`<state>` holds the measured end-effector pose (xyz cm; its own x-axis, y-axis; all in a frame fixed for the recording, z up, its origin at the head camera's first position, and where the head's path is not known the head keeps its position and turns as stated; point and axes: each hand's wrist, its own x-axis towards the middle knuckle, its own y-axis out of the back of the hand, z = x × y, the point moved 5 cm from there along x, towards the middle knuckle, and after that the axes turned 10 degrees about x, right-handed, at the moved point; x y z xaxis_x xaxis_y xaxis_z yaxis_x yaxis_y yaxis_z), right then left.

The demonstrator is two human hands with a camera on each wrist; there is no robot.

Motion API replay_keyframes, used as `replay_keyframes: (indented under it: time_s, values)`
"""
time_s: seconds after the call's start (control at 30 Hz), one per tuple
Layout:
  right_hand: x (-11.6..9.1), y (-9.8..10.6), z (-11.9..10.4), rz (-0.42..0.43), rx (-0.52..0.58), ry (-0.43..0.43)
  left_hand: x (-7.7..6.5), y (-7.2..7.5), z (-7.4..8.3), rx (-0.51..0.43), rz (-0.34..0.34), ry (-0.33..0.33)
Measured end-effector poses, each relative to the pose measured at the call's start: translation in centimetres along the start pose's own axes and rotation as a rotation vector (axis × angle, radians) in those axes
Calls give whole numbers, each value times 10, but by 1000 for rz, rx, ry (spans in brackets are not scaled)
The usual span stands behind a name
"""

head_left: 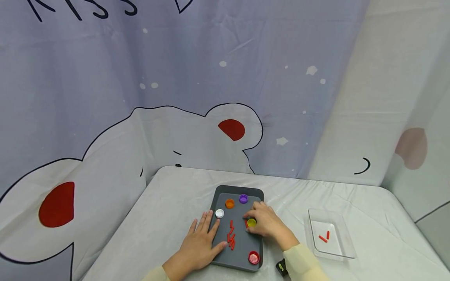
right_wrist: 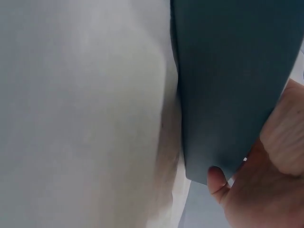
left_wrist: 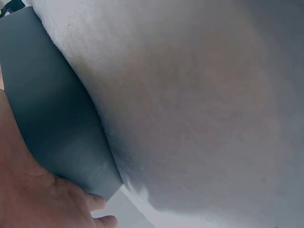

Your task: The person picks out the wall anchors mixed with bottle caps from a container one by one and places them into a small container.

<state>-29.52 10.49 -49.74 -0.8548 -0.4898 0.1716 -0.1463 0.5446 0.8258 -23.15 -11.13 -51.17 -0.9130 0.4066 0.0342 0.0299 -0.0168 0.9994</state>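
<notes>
On the bed-like white surface lies a grey tray (head_left: 242, 249). My left hand (head_left: 198, 246) rests on its left rim, fingers spread and straight; the left wrist view shows part of this hand (left_wrist: 42, 199) against the tray's side. My right hand (head_left: 267, 222) reaches over the right rim, thumb and forefinger pinching a small red stick (head_left: 246, 223) beside a yellow cap (head_left: 251, 223). Several loose red sticks (head_left: 231, 239) lie mid-tray. Around them sit a white cap (head_left: 219, 213), an orange cap (head_left: 229, 203), a purple cap (head_left: 243, 198) and a red cap (head_left: 254, 257).
A clear plastic box (head_left: 332, 253) stands to the right of the tray with two red sticks (head_left: 323, 239) inside. A small black object (head_left: 281, 267) lies by my right sleeve. Printed curtains (head_left: 211, 58) hang behind the white-covered surface (head_left: 168, 203).
</notes>
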Motion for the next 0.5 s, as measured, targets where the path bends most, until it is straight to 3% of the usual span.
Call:
replay_keyframes:
  time_s: [0.5]
  values:
    - [5,1,-6,-8,-55,27,0,-1,-1,-10,0,-2]
